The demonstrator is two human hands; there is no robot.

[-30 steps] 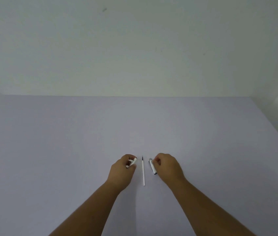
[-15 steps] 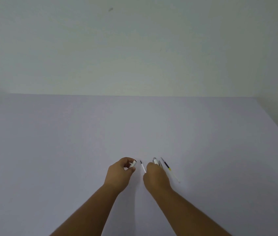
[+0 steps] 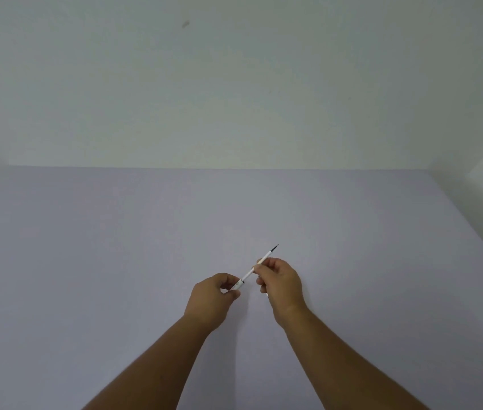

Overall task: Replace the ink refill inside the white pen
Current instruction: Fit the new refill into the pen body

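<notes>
Head view: above the pale table (image 3: 115, 261), the left hand (image 3: 212, 300) is curled, its thumb and fingers pinching the white pen barrel (image 3: 236, 284). A thin white ink refill (image 3: 256, 266) slants up and right from the barrel's mouth, dark tip outermost. The right hand (image 3: 280, 284) pinches the refill's middle, other fingers curled.

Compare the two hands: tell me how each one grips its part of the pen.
The left hand curls around the white pen barrel, hiding most of it, while the right hand pinches the thin ink refill near its middle, leaving its dark tip exposed. The left hand sits lower and nearer; the right hand is higher and farther. Both are raised over the table, holding parts in one slanted line.
</notes>
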